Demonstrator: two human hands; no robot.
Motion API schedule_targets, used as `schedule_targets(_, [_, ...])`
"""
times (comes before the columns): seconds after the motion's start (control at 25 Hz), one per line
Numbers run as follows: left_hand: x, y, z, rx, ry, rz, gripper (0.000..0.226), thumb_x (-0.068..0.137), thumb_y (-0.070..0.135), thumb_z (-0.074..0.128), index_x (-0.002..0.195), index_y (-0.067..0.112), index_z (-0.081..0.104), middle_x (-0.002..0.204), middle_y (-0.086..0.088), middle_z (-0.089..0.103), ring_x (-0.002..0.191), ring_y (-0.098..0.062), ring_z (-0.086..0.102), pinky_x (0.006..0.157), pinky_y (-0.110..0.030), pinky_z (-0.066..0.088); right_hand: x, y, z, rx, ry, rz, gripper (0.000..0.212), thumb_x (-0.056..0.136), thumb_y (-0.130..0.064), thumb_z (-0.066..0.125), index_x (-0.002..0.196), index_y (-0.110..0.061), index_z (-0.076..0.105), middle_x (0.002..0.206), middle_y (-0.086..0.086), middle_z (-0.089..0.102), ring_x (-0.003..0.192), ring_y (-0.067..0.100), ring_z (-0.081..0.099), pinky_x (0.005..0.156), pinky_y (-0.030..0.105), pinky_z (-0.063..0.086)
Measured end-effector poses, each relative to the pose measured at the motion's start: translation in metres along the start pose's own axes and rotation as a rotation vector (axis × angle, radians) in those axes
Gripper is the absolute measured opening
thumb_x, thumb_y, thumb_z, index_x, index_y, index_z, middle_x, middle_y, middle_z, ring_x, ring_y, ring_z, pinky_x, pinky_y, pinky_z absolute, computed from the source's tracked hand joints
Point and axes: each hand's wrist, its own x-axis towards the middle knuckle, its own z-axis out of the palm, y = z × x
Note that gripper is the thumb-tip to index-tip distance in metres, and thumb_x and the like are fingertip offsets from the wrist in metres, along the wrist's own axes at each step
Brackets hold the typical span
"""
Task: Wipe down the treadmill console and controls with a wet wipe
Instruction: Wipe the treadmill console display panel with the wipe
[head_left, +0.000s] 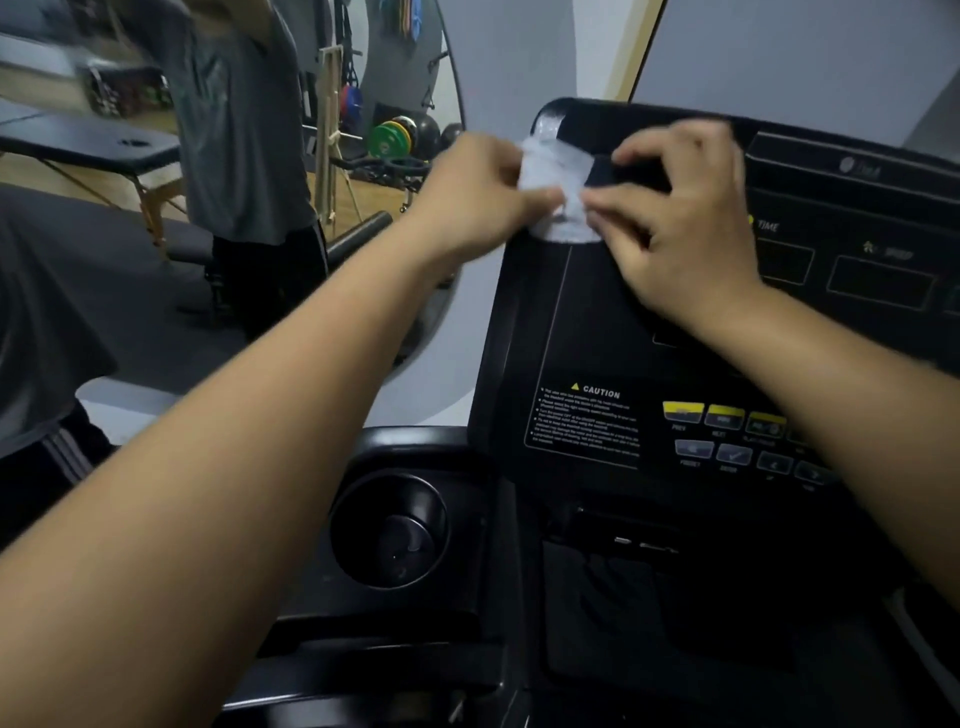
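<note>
A white wet wipe (558, 192) hangs crumpled in front of the upper left corner of the black treadmill console (587, 332). My left hand (478, 202) pinches its left edge and my right hand (680, 228) pinches its right edge, both raised close to the console top. Lower on the console sit yellow and grey control buttons (727, 436) beside a CAUTION label (587, 421). Dark display windows (878, 283) lie to the right of my right hand. My right forearm covers some of the buttons.
A round cup holder (389, 525) sits in the tray left of the console. A large mirror (156, 182) on the left reflects a person in a grey shirt, a massage table, weight plates and gym gear.
</note>
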Motion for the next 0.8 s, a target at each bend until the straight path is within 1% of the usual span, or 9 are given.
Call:
schedule_targets(0.12, [0.02, 0.01, 0.006, -0.162, 0.047, -0.003, 0.041, 0.082, 0.038, 0.068, 0.092, -0.002, 0.072, 0.083, -0.013, 0.071, 0.071, -0.021, 0.063, 0.071, -0.037, 0.052, 0.023, 0.007, -0.006, -0.139, -0.048, 0.105, 0.026, 0.094, -0.035, 0.052, 0.101, -0.019, 0.072, 0.122, 0.007, 0.059, 0.117, 0.035, 0.048, 0.095, 0.038, 0.032])
schedule_targets(0.2, [0.021, 0.001, 0.012, -0.247, 0.05, 0.018, 0.046, 0.084, 0.04, 0.065, 0.095, -0.005, 0.071, 0.085, -0.013, 0.069, 0.073, -0.017, 0.056, 0.07, -0.035, 0.045, 0.032, 0.003, -0.001, -0.154, -0.03, 0.03, 0.023, 0.094, -0.027, 0.05, 0.102, -0.019, 0.07, 0.118, 0.006, 0.062, 0.114, 0.033, 0.05, 0.093, 0.036, 0.032])
schedule_targets(0.24, [0.018, -0.006, 0.014, -0.25, 0.044, 0.027, 0.046, 0.085, 0.04, 0.065, 0.096, -0.004, 0.072, 0.088, -0.014, 0.071, 0.075, -0.017, 0.056, 0.07, -0.038, 0.047, 0.028, -0.001, 0.003, -0.126, -0.008, -0.04, 0.02, 0.092, -0.02, 0.053, 0.098, -0.015, 0.071, 0.112, 0.008, 0.064, 0.108, 0.034, 0.054, 0.093, 0.037, 0.035])
schedule_targets(0.32, [0.004, -0.018, 0.015, -0.21, 0.038, 0.016, 0.039, 0.082, 0.038, 0.069, 0.099, 0.002, 0.074, 0.097, -0.018, 0.074, 0.081, -0.017, 0.061, 0.081, -0.045, 0.054, 0.009, -0.01, 0.009, -0.047, 0.021, -0.141, 0.016, 0.085, -0.01, 0.057, 0.091, -0.005, 0.071, 0.102, 0.013, 0.067, 0.098, 0.037, 0.059, 0.097, 0.044, 0.039])
schedule_targets(0.44, [-0.035, -0.034, 0.018, -0.222, -0.081, -0.06, 0.03, 0.083, 0.02, 0.072, 0.108, 0.006, 0.072, 0.102, -0.008, 0.075, 0.09, -0.012, 0.069, 0.087, -0.035, 0.054, -0.035, -0.026, 0.005, -0.07, -0.038, -0.195, 0.018, 0.084, -0.011, 0.058, 0.095, -0.005, 0.072, 0.104, 0.014, 0.066, 0.1, 0.036, 0.058, 0.109, 0.056, 0.03])
schedule_targets(0.52, [-0.065, -0.045, 0.025, -0.243, -0.181, -0.142, 0.032, 0.083, 0.011, 0.073, 0.115, 0.006, 0.069, 0.106, -0.006, 0.075, 0.098, -0.015, 0.071, 0.095, -0.038, 0.053, -0.06, -0.035, 0.002, -0.073, -0.088, -0.207, 0.021, 0.085, -0.014, 0.059, 0.099, -0.007, 0.073, 0.105, 0.014, 0.066, 0.102, 0.035, 0.057, 0.108, 0.062, 0.027])
schedule_targets(0.6, [-0.09, -0.058, 0.03, -0.225, -0.223, -0.181, 0.039, 0.08, 0.013, 0.076, 0.118, 0.007, 0.067, 0.108, -0.004, 0.075, 0.103, -0.017, 0.07, 0.098, -0.044, 0.052, -0.078, -0.044, 0.002, -0.042, -0.116, -0.234, 0.021, 0.085, -0.015, 0.061, 0.1, -0.009, 0.074, 0.104, 0.014, 0.066, 0.101, 0.036, 0.057, 0.107, 0.064, 0.028])
schedule_targets(0.68, [-0.109, -0.068, 0.034, -0.16, -0.241, -0.202, 0.042, 0.078, 0.022, 0.077, 0.117, 0.01, 0.067, 0.107, -0.002, 0.075, 0.103, -0.016, 0.07, 0.098, -0.044, 0.052, -0.09, -0.052, 0.001, -0.022, -0.133, -0.264, 0.02, 0.086, -0.016, 0.062, 0.101, -0.011, 0.074, 0.105, 0.013, 0.066, 0.1, 0.036, 0.058, 0.107, 0.064, 0.028])
schedule_targets(0.8, [-0.135, -0.071, 0.039, -0.075, -0.297, -0.242, 0.037, 0.08, 0.027, 0.076, 0.114, 0.015, 0.068, 0.103, 0.0, 0.075, 0.099, -0.016, 0.07, 0.094, -0.044, 0.053, -0.103, -0.063, -0.001, 0.012, -0.193, -0.283, 0.019, 0.083, -0.014, 0.063, 0.1, -0.013, 0.074, 0.107, 0.01, 0.066, 0.103, 0.034, 0.057, 0.108, 0.063, 0.027])
